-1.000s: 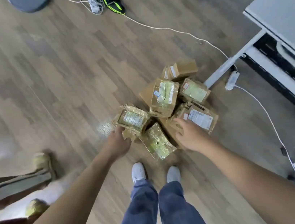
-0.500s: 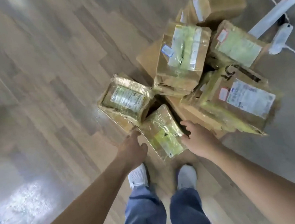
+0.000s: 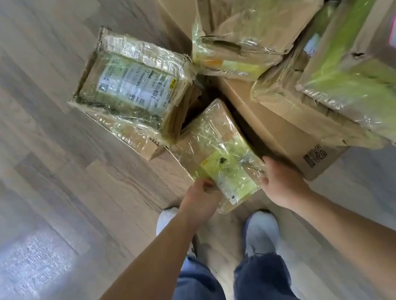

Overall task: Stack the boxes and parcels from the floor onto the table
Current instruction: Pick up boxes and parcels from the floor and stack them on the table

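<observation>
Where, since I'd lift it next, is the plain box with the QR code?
Head view, right of centre: the plain box lies on the floor just right of the small taped parcel, beneath other taped parcels.

Grey-brown wood-plank floor [image 3: 39, 151], bright patch of glare [image 3: 30, 265] near its left edge, pale grey shoes [image 3: 260, 232], blue jeans [image 3: 262, 290] below.

This is looking like an indoor room, home or office I cannot tell: wood-look planks are covering the floor [image 3: 38, 146], a patch of light is glaring off them, and taped cardboard parcels [image 3: 132, 90] bearing shipping labels are lying heaped directly on it.
</observation>
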